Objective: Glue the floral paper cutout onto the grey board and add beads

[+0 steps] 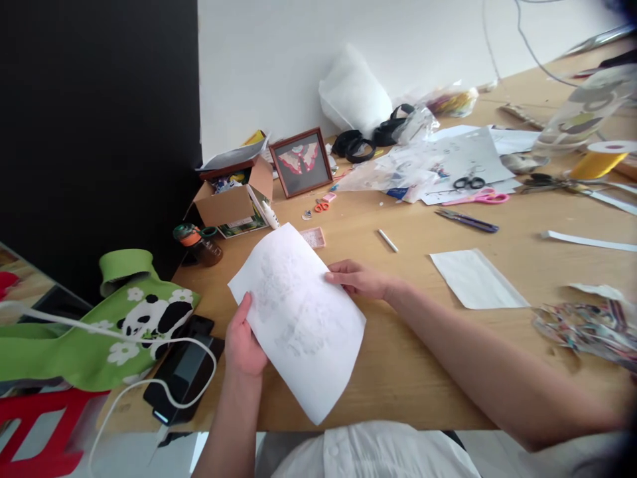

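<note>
Fingers of the right hand [362,280] pinch the right edge of a white sheet [328,365], thumb on top, the others going underneath; I see them only in part. Left hand [245,345] grips the left edge, thumb on the face; its fingers are behind the paper, so I can't tell how they're set. Sheet is tilted over the near middle of the wooden table [398,392], faint grey pattern facing my head camera, detail too pale for me to read.

Just past the sheet I get a small pink tray [315,237], partly covered by it. White stick [387,240] lies beyond the right hand; flat white packet [475,279] to the right of that hand. Farther right: dark snips [468,220], pink scissors [485,195], black-handled scissors [468,183] on loose papers, yellow spool [600,162], tangled bundle of strips [590,325], blurred.

Far side, I have a brown picture frame [301,162] leaning next to a cardboard box [223,207], with a white bottle [270,216] against the box. Small orange scissors [322,206] lie in front of the frame. Left: drink bottle [199,245], green panda fabric [112,358], black device [182,378] with a white cable [212,358] looping over it.
</note>
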`<state>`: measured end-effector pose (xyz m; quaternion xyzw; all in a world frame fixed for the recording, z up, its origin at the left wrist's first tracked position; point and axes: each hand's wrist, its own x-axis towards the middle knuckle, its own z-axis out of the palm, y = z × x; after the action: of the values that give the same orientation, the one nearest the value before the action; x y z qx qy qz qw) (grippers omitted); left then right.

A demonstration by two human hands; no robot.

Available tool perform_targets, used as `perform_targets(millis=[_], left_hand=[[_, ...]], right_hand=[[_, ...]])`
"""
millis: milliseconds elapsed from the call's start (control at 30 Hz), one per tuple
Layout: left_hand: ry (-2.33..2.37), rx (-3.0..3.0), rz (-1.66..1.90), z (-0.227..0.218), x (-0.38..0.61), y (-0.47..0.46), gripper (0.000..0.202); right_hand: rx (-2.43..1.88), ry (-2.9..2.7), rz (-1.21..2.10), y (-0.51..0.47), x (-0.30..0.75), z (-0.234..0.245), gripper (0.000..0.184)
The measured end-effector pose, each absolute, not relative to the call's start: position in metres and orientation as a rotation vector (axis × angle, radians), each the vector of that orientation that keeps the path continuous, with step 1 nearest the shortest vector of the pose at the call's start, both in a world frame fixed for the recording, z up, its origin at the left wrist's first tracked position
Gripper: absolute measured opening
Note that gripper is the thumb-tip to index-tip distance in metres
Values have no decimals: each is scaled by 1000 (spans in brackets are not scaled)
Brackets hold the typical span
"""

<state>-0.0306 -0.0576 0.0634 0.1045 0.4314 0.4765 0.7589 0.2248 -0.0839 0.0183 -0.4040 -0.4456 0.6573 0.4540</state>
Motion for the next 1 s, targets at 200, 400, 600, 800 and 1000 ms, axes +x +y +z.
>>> perform_targets(millis=[200, 400, 600, 800, 1000], left_hand=[[863, 227, 974, 38, -40, -53, 45], [864, 214, 938, 32, -41, -53, 45], [890, 198, 935, 35, -38, -54, 43], [1182, 366, 1166, 97, -40, -57, 35], [1166, 916, 1586, 136, -48, -65, 41]], right_hand=[[-1016, -1026, 1666, -83, 233, 17, 36], [-990, -990, 1701, -82, 234, 11, 37], [-1003, -1000, 1671, -80, 235, 6, 40], [-970, -832, 1472, -72, 241, 0, 38], [-962, -517, 1201, -67, 257, 3, 27]])
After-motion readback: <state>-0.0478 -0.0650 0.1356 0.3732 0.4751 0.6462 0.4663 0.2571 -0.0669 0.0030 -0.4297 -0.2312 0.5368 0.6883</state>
